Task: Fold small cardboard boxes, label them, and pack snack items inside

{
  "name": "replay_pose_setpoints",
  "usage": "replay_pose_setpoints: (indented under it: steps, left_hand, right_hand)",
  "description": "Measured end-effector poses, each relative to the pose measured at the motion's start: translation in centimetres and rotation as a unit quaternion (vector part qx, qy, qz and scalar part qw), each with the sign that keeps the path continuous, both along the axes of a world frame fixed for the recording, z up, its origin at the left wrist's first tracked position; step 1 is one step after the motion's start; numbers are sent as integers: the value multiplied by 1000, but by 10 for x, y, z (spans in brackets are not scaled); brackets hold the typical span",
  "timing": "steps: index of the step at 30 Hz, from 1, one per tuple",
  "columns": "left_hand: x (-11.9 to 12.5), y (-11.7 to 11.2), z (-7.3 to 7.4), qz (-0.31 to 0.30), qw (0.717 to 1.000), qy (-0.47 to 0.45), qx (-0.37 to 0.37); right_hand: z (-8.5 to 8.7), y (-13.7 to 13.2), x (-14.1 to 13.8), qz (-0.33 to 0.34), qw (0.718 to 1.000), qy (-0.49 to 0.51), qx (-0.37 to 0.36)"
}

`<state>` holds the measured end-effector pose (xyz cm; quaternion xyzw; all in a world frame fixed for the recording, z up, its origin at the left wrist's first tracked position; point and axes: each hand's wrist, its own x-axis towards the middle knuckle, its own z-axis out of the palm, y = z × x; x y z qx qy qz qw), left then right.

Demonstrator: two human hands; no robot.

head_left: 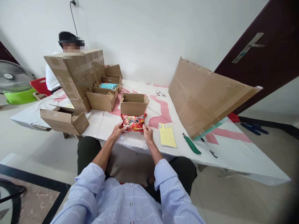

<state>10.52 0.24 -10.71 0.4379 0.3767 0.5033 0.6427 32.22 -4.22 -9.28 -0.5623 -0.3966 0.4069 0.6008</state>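
Between my two hands is a red printed food packet (134,122), with dark and white lettering across its front. My left hand (118,131) pinches its left end, thumb on the front. At the opposite end, my right hand (147,133) grips the lower right corner. The packet is close to the table's front edge, just in front of an open small cardboard box (133,108). A yellow notepad-like card (167,135) lies to the right of my right hand.
Tall taped cartons (81,71) stand at left, with a person behind them. Near them are open boxes (101,101), one holding a blue packet (108,86). Another box (67,119) overhangs the front edge. Rightward lie a green cutter (191,144), a pen (209,148) and a leaning cardboard sheet (205,93).
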Motion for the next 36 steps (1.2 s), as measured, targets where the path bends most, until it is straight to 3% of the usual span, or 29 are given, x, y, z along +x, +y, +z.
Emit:
replay_pose_setpoints:
  steps: [4, 14, 20, 28, 30, 33, 36]
  left_hand:
    - [-5, 0, -21, -6, 999, -3, -36]
    - [-5, 11, -20, 6, 999, -12, -42]
    - [-5, 13, -1, 21, 1000, -19, -12]
    - [-8, 23, 59, 14, 993, -38, 107]
    - [-9, 21, 68, 18, 990, -38, 137]
    - [-16, 13, 65, 25, 985, -25, 171]
    - [-26, 1, 43, 4, 984, 30, 173]
  right_hand:
    - [-23, -5, -1, -10, 999, 6, -31]
    - [-21, 1, -3, -33, 999, 10, -37]
    - [3, -2, -4, -46, 999, 10, 4]
    - [59, 4, -1, -57, 992, 2, 110]
    - [68, 2, -1, -61, 987, 6, 152]
    - [65, -7, 1, -46, 983, 1, 179]
    - [41, -20, 3, 3, 988, -20, 155]
